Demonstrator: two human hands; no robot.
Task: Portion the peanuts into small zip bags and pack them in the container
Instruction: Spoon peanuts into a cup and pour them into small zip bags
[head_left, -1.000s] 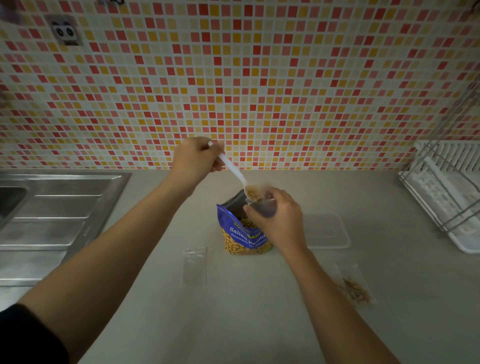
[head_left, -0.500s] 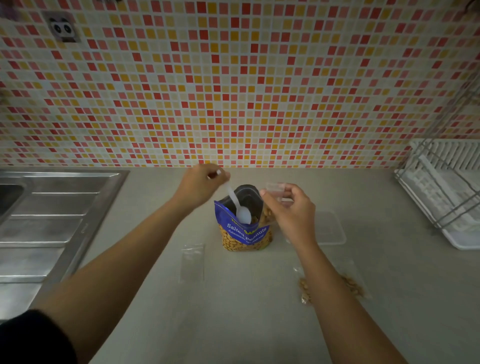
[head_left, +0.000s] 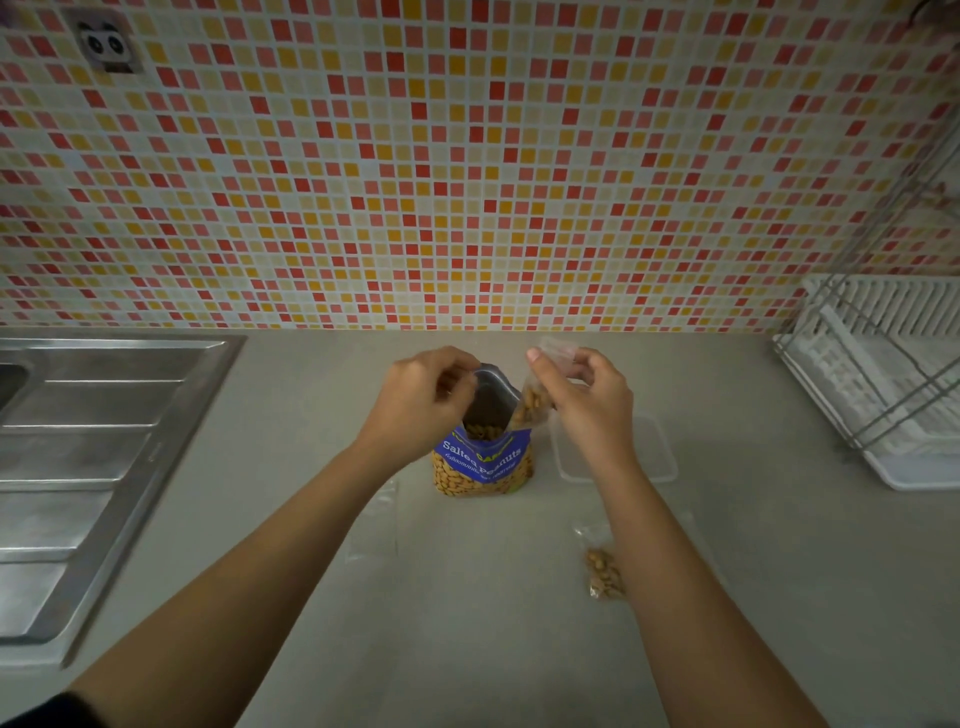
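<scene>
Upright blue foil peanut pouch (head_left: 483, 460): R hand (head_left: 589, 402) pinches small clear zip bag (head_left: 535, 402), part-full, hanging top-up just right of pouch mouth; L hand (head_left: 423, 402) curled at mouth's left rim, hold unclear; clear plastic container (head_left: 662, 457) right of pouch, nearer R hand.

Blue peanut pouch (head_left: 483, 460) upright, mouth open. Small zip bag (head_left: 532, 402), part-filled, pinched by right hand (head_left: 587, 410) beside pouch mouth. Filled zip bag (head_left: 602, 571) flat, front-right. Empty zip bag (head_left: 374, 525) flat, front-left. Clear container (head_left: 660, 447) right of pouch.
</scene>
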